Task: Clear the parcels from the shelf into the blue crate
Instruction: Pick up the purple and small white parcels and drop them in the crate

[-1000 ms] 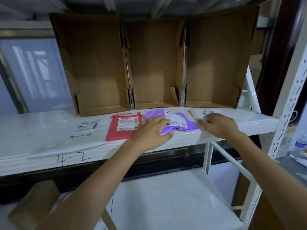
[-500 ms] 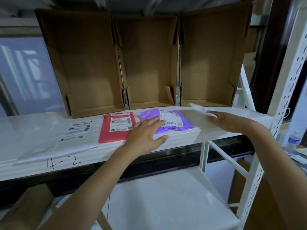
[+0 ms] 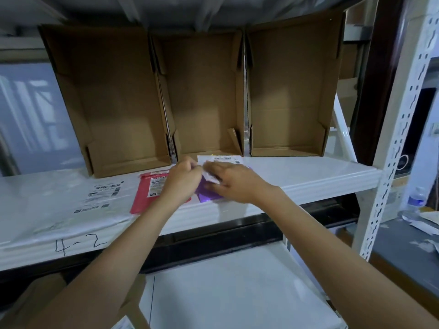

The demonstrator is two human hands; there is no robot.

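Observation:
On the white shelf (image 3: 308, 176) lie a large white plastic parcel (image 3: 71, 200) at the left, a red parcel (image 3: 147, 195) beside it, and a purple parcel (image 3: 209, 194) in the middle. My left hand (image 3: 180, 181) is closed on the purple parcel's left edge. My right hand (image 3: 234, 180) holds a small white parcel (image 3: 223, 160) and rests it on top of the purple one. The two hands almost touch. The blue crate is not in view.
Three open cardboard boxes (image 3: 206, 91) stand on end at the back of the shelf. "4-2" is written on the shelf's front edge. A white upright post (image 3: 389, 162) stands at the right. A lower white shelf (image 3: 225, 288) lies below. A water bottle (image 3: 417, 198) stands far right.
My right hand has carried the small white parcel leftward onto the purple parcel. My left hand has curled shut on the purple parcel's edge. The view has shifted a little.

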